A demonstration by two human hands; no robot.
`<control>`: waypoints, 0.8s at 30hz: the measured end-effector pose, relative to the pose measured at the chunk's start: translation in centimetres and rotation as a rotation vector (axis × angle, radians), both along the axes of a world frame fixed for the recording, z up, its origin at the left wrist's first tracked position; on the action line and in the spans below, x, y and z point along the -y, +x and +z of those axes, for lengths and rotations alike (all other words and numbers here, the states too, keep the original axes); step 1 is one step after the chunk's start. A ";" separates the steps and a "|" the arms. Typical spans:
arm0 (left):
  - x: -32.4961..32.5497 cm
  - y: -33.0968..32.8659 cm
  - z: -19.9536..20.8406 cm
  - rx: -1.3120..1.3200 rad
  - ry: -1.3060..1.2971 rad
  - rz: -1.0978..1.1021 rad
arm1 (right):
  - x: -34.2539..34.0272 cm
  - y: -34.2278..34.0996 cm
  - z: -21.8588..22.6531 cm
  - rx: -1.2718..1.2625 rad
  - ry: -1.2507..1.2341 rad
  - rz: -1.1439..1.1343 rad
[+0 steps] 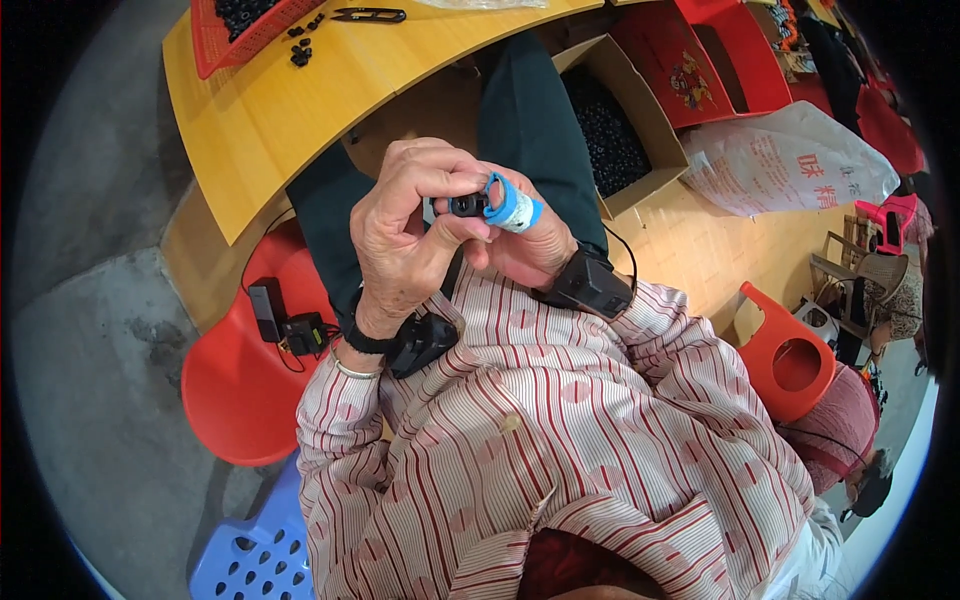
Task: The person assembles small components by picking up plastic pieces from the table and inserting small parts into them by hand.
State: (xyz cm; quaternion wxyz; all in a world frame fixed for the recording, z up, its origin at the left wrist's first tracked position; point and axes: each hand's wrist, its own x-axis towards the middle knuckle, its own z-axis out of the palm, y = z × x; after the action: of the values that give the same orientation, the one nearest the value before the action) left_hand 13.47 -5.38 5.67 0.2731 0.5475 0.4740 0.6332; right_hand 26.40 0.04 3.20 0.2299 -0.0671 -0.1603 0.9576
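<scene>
A small black part [466, 206], seemingly plastic, sits between my two hands above my lap. My left hand [405, 215] pinches it between thumb and fingertips. From the other side, my right hand [545, 240] closes on the same part, its fingers partly hidden behind it. A blue and white wrap [513, 208] covers a digit of the right hand, right beside the part. Black devices are strapped to both wrists. The part's finer shape is too small to make out.
Ahead, a yellow wooden table [255, 125] carries a red basket [207, 45] of black parts, several loose black pieces [300, 55] and thread snips [368, 15]. A cardboard box [655, 187] of black parts and a plastic bag [775, 165] stand right. A red chair [225, 390] is left.
</scene>
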 end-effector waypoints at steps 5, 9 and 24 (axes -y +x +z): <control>0.2 -0.3 0.2 -0.125 -0.003 0.049 | -0.2 0.1 0.2 -0.008 0.002 0.036; 0.6 -0.5 0.6 -0.185 -0.006 0.072 | -0.3 0.2 -0.4 -0.008 0.040 0.082; 0.9 -0.4 -0.3 0.004 -0.052 0.068 | -0.2 0.2 -0.7 0.077 0.038 0.070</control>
State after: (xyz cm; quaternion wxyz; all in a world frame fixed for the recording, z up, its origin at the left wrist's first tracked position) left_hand 13.05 -6.26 5.36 0.2666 0.5226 0.5079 0.6307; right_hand 26.57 0.26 2.50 0.1910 -0.0938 -0.1895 0.9585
